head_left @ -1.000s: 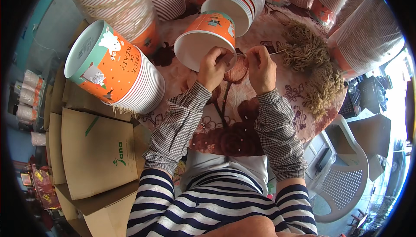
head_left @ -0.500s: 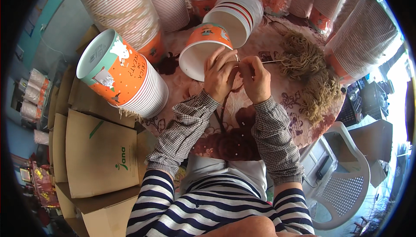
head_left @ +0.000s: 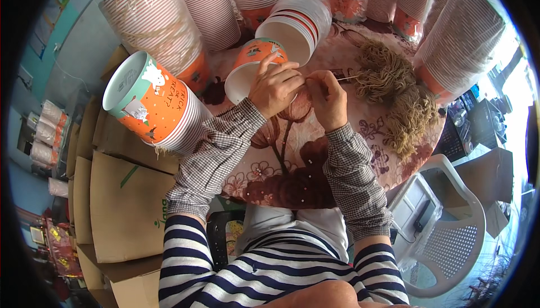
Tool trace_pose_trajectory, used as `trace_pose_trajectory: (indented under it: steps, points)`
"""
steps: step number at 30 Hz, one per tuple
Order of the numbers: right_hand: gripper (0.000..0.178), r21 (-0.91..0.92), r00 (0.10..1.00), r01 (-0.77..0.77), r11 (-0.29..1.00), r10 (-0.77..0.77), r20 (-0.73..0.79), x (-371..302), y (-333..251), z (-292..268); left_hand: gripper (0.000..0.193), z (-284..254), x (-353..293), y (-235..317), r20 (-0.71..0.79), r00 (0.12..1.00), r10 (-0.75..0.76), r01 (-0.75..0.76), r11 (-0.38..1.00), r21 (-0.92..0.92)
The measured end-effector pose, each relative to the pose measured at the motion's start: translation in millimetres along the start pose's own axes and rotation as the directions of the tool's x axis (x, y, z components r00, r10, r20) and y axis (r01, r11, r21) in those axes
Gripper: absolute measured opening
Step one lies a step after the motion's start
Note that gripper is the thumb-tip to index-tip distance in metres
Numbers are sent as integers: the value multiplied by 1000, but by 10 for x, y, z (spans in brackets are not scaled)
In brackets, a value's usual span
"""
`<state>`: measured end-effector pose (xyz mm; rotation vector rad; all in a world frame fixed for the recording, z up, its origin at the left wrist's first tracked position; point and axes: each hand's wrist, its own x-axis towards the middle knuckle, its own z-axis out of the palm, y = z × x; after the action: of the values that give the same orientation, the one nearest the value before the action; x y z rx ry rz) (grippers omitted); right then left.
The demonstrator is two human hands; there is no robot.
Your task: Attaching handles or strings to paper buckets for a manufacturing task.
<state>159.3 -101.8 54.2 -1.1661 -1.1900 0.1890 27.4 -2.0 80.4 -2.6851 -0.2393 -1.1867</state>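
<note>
An orange paper bucket [head_left: 239, 83] lies tipped on the table, its white open mouth toward me. My left hand [head_left: 275, 87] grips it at the right side of its rim; some fingertips are hidden. Close beside it, my right hand [head_left: 329, 102] is closed in a pinch on a thin piece of twine [head_left: 347, 77], which shows to the right of the fingers. The fingertips of both hands nearly meet at the rim. Tan twine bundles [head_left: 385, 72] lie to the right. Behind the bucket rests a nested stack of white-mouthed buckets [head_left: 287, 37] on its side.
A leaning stack of orange and green buckets [head_left: 154, 102] stands at the left. Tall plastic-wrapped stacks [head_left: 157, 21] line the table's far side. Cardboard boxes [head_left: 126, 207] stand left of the flowered tablecloth [head_left: 275, 190]; a white plastic chair [head_left: 450, 246] is at the right.
Both hands stay close together at the bucket's rim. My left hand and the bucket have shifted slightly left, its fingers more spread. The whole view has also shifted a little.
</note>
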Motion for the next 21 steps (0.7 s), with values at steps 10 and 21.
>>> trace_pose_trajectory:
  steps: [10, 21]
  points:
    - [17, 141, 999, -42, 989, 41, 5, 32, 87, -29, 11, -42, 158, -6, 80, 997, 10, 1, 991, -136]
    - [15, 646, 883, -313, 696, 464, -72, 153, 237, -216, 4, -226, 21, -297, 177, 980, 96, -99, 995, 8]
